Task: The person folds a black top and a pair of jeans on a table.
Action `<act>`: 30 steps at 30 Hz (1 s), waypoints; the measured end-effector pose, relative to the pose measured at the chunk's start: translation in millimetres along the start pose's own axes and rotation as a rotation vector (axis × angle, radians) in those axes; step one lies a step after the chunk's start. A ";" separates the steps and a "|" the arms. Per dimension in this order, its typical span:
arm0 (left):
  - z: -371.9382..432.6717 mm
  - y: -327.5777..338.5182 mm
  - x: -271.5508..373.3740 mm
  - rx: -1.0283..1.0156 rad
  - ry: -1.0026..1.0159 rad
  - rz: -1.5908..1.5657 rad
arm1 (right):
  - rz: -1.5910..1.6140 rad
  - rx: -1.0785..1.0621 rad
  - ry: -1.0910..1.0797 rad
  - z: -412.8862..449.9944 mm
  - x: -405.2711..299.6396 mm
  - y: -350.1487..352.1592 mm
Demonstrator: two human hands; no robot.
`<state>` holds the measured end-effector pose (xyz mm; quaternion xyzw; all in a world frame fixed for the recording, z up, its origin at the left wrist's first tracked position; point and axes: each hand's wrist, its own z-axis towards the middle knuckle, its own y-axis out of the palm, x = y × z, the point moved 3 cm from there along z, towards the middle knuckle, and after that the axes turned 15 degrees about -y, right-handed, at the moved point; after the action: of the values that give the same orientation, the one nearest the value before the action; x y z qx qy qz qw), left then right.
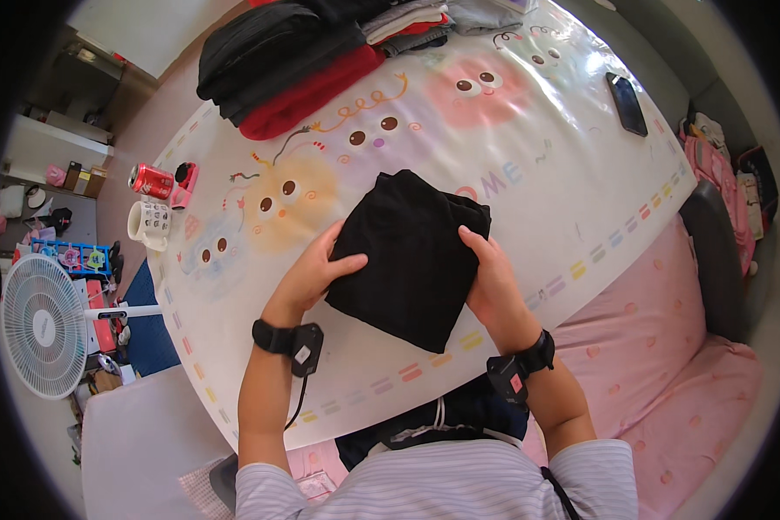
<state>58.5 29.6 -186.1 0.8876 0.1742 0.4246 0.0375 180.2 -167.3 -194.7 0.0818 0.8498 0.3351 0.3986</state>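
Note:
A folded black garment (409,260) is held between my two hands above the patterned tablecloth (338,338), close to the table's front edge. My left hand (315,270) grips its left side, thumb on top and fingers mostly hidden beneath. On the opposite side, my right hand (491,273) holds the edge with the thumb along the top and the other fingers largely out of sight. Both wrists carry strapped black devices. Toward the back, a stack of dark and red folded clothes (299,71) lies on the table, with a second pile of lighter folded clothes (409,29) beside it.
At the table's left edge stand a red drink can (151,181), a white mug (149,224) and a pink watch-like item (184,185). A smartphone (626,104) lies at the right. A white fan (44,327) is left of the table; a pink-covered sofa (630,325) is at the right.

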 end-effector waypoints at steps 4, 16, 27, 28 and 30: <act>-15.6 3.9 -5.7 0.015 -0.021 0.066 | -0.273 -0.047 -0.284 7.5 -7.4 -6.4; -26.9 13.0 -12.8 0.200 0.050 0.201 | -1.497 -0.111 -0.631 3.1 -52.7 4.0; -13.5 92.8 0.8 0.681 0.664 1.005 | -1.928 -0.618 -1.351 28.8 -12.5 42.7; -3.3 92.7 -11.6 0.761 0.599 1.081 | -1.957 -0.626 -1.306 34.8 -5.4 37.6; 3.0 93.6 -26.8 0.817 0.490 1.189 | -1.980 -0.626 -1.306 37.6 1.9 32.8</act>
<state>71.3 -67.0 -187.8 0.6558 -0.1868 0.4600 -0.5687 202.3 -122.5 -192.3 -0.5459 0.0688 -0.0268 0.8346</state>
